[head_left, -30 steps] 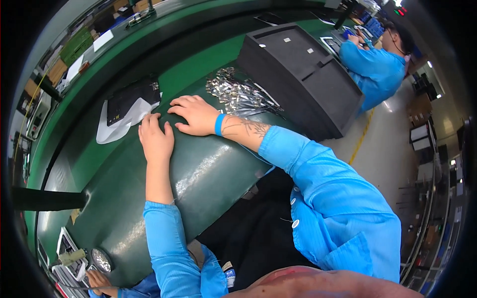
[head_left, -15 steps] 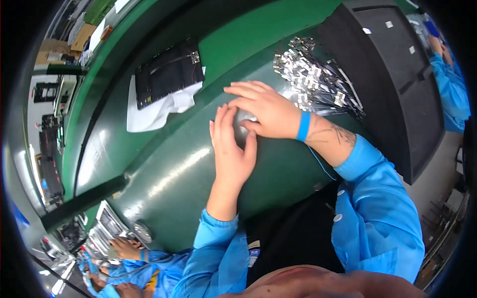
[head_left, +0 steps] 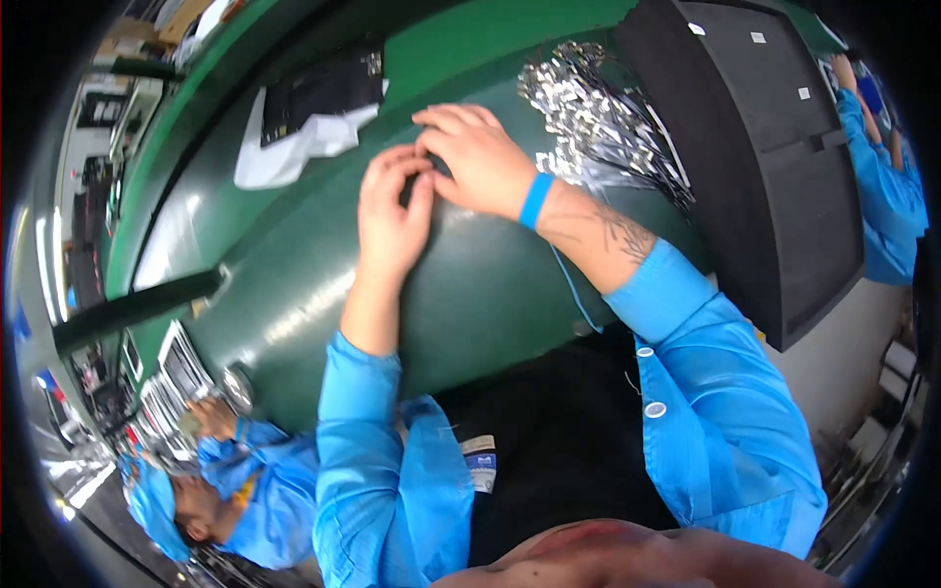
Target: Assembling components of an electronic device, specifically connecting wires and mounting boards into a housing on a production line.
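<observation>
My left hand [head_left: 387,211] rests over the green work surface, fingers bent and thumb brought up near the fingertips. Against it, my right hand [head_left: 478,165] reaches in from the right with its fingers curving over the left fingertips. Both hands look closed in a pinch, and whatever lies between them is hidden. A blue wrist strap [head_left: 535,201] with a thin cord circles my right wrist. Just beyond that wrist lies a heap of small cables [head_left: 598,118] with shiny metallic ends and black leads.
A dark flat panel [head_left: 319,98] lies on a white sheet [head_left: 294,155] at the far left. To the right stands a large black tray [head_left: 730,167]. A dark bar [head_left: 142,309] crosses at the left. Co-workers in blue sit at lower left and far right.
The whole view has shifted, with the bench higher in the picture. My joined hands have moved left, away from the cable heap, and the bright patch between them no longer shows.
</observation>
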`<state>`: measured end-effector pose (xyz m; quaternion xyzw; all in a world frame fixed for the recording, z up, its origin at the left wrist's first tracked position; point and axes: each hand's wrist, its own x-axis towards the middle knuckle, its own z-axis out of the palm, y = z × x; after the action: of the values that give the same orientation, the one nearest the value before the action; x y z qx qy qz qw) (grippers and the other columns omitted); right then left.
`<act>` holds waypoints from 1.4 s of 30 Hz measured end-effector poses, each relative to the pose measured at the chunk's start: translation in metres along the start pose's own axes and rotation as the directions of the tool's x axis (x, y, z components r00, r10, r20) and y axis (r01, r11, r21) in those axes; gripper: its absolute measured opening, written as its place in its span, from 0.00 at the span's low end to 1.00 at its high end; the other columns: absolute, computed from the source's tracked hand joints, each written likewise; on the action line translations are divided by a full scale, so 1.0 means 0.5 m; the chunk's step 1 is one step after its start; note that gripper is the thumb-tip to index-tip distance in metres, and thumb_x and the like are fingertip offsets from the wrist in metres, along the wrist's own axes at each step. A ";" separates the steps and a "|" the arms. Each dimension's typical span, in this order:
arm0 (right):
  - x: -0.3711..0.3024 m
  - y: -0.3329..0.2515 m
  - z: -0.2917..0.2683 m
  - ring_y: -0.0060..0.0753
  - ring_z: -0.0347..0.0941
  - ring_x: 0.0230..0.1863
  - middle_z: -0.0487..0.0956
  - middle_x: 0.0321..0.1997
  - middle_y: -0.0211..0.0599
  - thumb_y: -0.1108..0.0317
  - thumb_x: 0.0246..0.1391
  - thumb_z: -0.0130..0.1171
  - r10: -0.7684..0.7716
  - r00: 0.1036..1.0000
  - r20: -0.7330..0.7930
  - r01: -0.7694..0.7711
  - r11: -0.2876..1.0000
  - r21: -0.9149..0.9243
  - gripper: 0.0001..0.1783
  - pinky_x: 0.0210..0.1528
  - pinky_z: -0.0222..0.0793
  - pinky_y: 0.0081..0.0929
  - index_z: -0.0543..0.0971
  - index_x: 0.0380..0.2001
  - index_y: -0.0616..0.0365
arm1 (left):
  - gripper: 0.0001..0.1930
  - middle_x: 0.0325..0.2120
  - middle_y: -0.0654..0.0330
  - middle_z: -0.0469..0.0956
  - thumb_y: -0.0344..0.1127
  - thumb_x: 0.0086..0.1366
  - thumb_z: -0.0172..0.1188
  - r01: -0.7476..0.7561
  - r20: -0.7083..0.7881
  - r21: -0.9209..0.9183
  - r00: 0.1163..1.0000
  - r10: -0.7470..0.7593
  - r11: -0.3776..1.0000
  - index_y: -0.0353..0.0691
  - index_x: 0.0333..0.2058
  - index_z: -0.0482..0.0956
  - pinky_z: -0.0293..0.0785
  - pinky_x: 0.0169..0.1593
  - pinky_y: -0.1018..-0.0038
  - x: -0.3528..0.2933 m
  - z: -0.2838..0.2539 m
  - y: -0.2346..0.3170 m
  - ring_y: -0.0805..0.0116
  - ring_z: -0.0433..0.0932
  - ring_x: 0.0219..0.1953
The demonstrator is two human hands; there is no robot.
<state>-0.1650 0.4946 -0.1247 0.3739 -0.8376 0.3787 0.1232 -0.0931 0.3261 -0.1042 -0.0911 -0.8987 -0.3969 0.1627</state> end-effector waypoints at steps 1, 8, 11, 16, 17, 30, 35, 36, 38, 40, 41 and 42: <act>0.004 -0.009 0.005 0.48 0.68 0.67 0.78 0.60 0.42 0.62 0.49 0.66 -0.008 1.000 0.010 0.008 1.000 -0.004 0.12 0.69 0.59 0.51 0.83 0.38 0.54 | 0.06 0.47 0.51 0.81 0.27 0.63 0.64 -0.035 -0.030 0.037 0.999 0.036 0.999 0.37 0.39 0.82 0.77 0.55 0.62 -0.004 -0.007 -0.011 0.52 0.80 0.51; 0.001 0.016 0.004 0.45 0.68 0.68 0.78 0.62 0.40 0.59 0.52 0.63 -0.111 0.994 0.019 0.112 0.992 -0.063 0.14 0.70 0.59 0.49 0.84 0.41 0.52 | 0.05 0.42 0.55 0.82 0.31 0.65 0.63 -0.071 -0.121 0.212 0.988 0.098 0.975 0.38 0.37 0.83 0.76 0.52 0.60 -0.003 0.023 0.006 0.51 0.81 0.45; 0.009 0.019 -0.002 0.44 0.69 0.67 0.78 0.62 0.37 0.58 0.52 0.63 -0.104 0.994 0.032 0.105 0.994 -0.026 0.14 0.70 0.59 0.48 0.85 0.40 0.50 | 0.05 0.41 0.56 0.83 0.32 0.64 0.62 -0.106 -0.143 0.294 0.978 0.154 0.950 0.38 0.36 0.83 0.76 0.51 0.60 -0.005 0.025 -0.001 0.52 0.81 0.44; 0.015 0.037 0.002 0.45 0.70 0.65 0.79 0.60 0.35 0.58 0.53 0.63 -0.090 0.995 0.037 0.089 0.996 0.016 0.12 0.69 0.61 0.46 0.85 0.38 0.50 | 0.05 0.38 0.59 0.83 0.32 0.63 0.61 -0.060 -0.210 0.395 0.966 0.154 0.917 0.41 0.34 0.83 0.76 0.47 0.58 0.003 0.044 0.009 0.53 0.80 0.40; 0.015 0.032 0.006 0.45 0.70 0.65 0.79 0.60 0.35 0.58 0.53 0.63 -0.096 0.994 0.056 0.096 0.995 0.013 0.12 0.69 0.61 0.46 0.85 0.38 0.50 | 0.05 0.38 0.59 0.83 0.32 0.63 0.61 -0.045 -0.224 0.385 0.965 0.140 0.922 0.41 0.34 0.83 0.76 0.47 0.58 -0.002 0.041 0.006 0.53 0.80 0.40; 0.010 0.014 0.007 0.50 0.68 0.67 0.77 0.63 0.39 0.58 0.51 0.68 -0.109 0.993 0.055 0.112 0.992 -0.055 0.17 0.69 0.63 0.47 0.84 0.44 0.51 | 0.06 0.39 0.59 0.83 0.32 0.66 0.63 0.104 -0.188 0.000 0.977 -0.102 0.995 0.39 0.39 0.83 0.79 0.47 0.69 -0.007 0.002 -0.007 0.61 0.84 0.41; 0.028 -0.018 -0.061 0.62 0.67 0.66 0.74 0.61 0.56 0.64 0.49 0.71 -0.097 0.977 0.188 0.088 0.995 0.055 0.26 0.69 0.64 0.44 0.79 0.52 0.61 | 0.09 0.36 0.62 0.85 0.36 0.68 0.64 0.294 -0.150 -0.119 0.939 -0.310 0.948 0.40 0.43 0.85 0.78 0.46 0.74 0.000 -0.008 -0.010 0.72 0.83 0.38; 0.031 -0.013 -0.067 0.60 0.69 0.64 0.76 0.60 0.56 0.65 0.50 0.67 -0.147 0.978 0.147 0.136 0.987 0.081 0.21 0.68 0.66 0.45 0.82 0.48 0.60 | 0.10 0.35 0.63 0.85 0.37 0.68 0.64 0.290 -0.169 -0.117 0.937 -0.307 0.950 0.41 0.43 0.86 0.78 0.45 0.76 0.006 -0.004 -0.012 0.74 0.82 0.36; 0.032 0.005 -0.097 0.57 0.72 0.62 0.78 0.57 0.54 0.66 0.50 0.67 -0.156 0.960 0.234 0.130 0.984 0.124 0.19 0.65 0.68 0.43 0.83 0.46 0.60 | 0.10 0.34 0.63 0.85 0.37 0.68 0.64 0.310 -0.154 -0.109 0.933 -0.325 0.944 0.41 0.43 0.86 0.77 0.45 0.76 0.003 -0.002 -0.006 0.75 0.82 0.36; 0.054 -0.006 -0.147 0.51 0.81 0.48 0.85 0.43 0.49 0.67 0.50 0.66 -0.137 0.955 0.263 0.082 0.974 0.209 0.14 0.54 0.77 0.40 0.85 0.40 0.61 | 0.09 0.34 0.64 0.85 0.37 0.68 0.64 0.325 -0.141 -0.103 0.931 -0.337 0.940 0.41 0.43 0.86 0.77 0.45 0.77 0.003 -0.002 -0.010 0.75 0.82 0.36; 0.060 -0.003 -0.162 0.50 0.83 0.38 0.85 0.35 0.48 0.67 0.50 0.67 -0.001 0.976 0.219 -0.067 0.951 0.303 0.13 0.46 0.80 0.38 0.85 0.39 0.62 | 0.09 0.34 0.65 0.85 0.37 0.68 0.64 0.309 -0.159 -0.159 0.929 -0.333 0.938 0.41 0.43 0.86 0.77 0.44 0.77 -0.004 -0.001 -0.023 0.76 0.81 0.36; 0.068 0.028 -0.176 0.47 0.84 0.36 0.86 0.34 0.47 0.67 0.51 0.67 -0.022 0.997 0.080 0.013 0.993 0.113 0.12 0.44 0.80 0.36 0.85 0.38 0.62 | 0.09 0.33 0.65 0.85 0.36 0.68 0.64 0.288 -0.176 -0.216 0.928 -0.327 0.933 0.41 0.43 0.86 0.76 0.44 0.77 -0.004 0.000 -0.028 0.77 0.81 0.36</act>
<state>-0.2056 0.5467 -0.0555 0.4028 -0.8159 0.4086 0.0712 -0.0951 0.3166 -0.1145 0.0787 -0.8385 -0.5074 0.1824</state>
